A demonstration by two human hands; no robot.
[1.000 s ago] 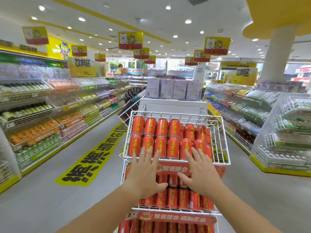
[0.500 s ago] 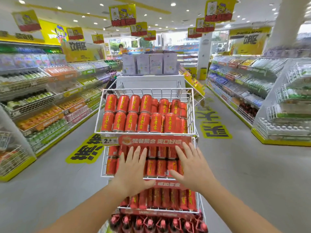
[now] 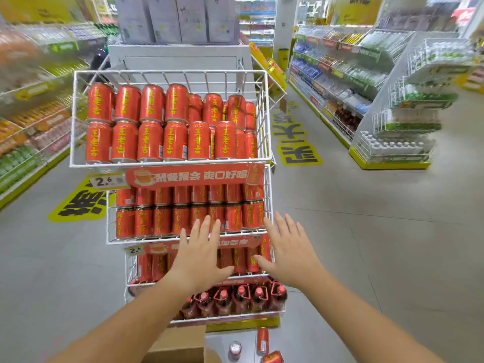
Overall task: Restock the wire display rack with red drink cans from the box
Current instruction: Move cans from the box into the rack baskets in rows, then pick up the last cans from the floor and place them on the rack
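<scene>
Your left grip (image 3: 200,258) and right grip (image 3: 290,255) were spread flat, holding nothing, before the wire display rack (image 3: 170,72) stacked with red drink cans (image 3: 150,141). On the grey floor (image 3: 366,231) sat the cardboard box (image 3: 178,344) beside loose cans (image 3: 262,340); stocked shelves (image 3: 337,74) lined the aisle.

A bare left forearm (image 3: 136,318) enters from the lower left of the frame and a bare right forearm (image 3: 366,318) from the lower right, both uncovered along all their visible length. Each ends in a bare hand: the left grip (image 3: 201,255) just left of the frame's middle, the right grip (image 3: 288,254) just right of it. The fingers (image 3: 205,229) are slim, with short rounded nails; finer detail is too small to tell.
</scene>
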